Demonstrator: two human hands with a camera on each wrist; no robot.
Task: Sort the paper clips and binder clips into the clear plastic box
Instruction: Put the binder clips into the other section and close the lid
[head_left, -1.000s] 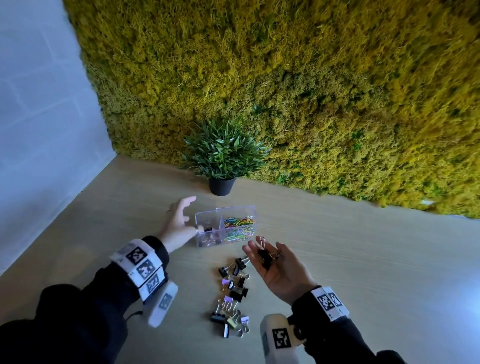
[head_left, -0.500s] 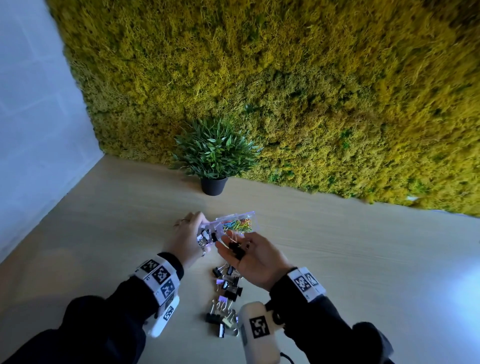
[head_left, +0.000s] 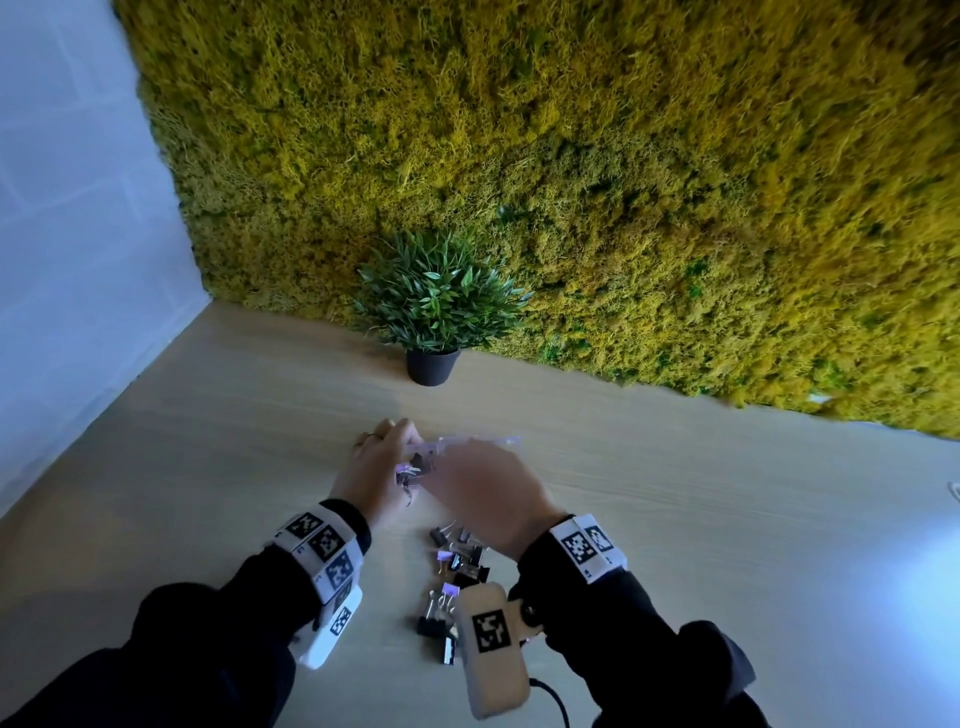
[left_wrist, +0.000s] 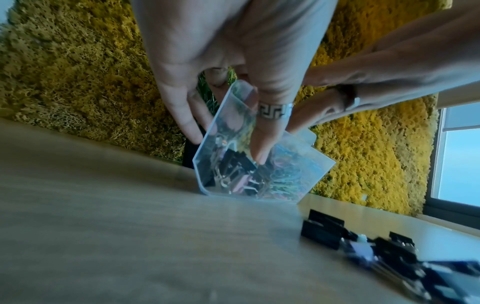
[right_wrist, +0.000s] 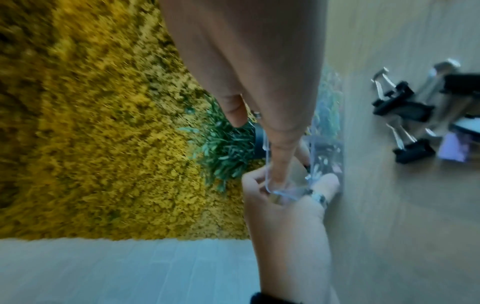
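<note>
The clear plastic box (head_left: 501, 441) stands tilted on the wooden table, and my left hand (head_left: 402, 457) grips its left end. In the left wrist view the ringed thumb and fingers of my left hand (left_wrist: 226, 144) pinch the box (left_wrist: 301, 164), which holds black binder clips (left_wrist: 233, 170) in one part and coloured paper clips (left_wrist: 293, 179) in the other. My right hand (head_left: 467, 483) lies palm down over the box, blurred, its straight fingers (right_wrist: 279, 164) reaching into the left compartment. A pile of loose binder clips (head_left: 457, 566) lies on the table near my wrists.
A potted green plant (head_left: 434, 312) stands behind the box against a yellow moss wall (head_left: 623, 182). A white wall (head_left: 78, 234) closes the left side. Bare tabletop (head_left: 727, 519) stretches to the right.
My left hand took hold of the box and tilted it. My right hand, which held binder clips palm up, has moved left and turned palm down over the box.
</note>
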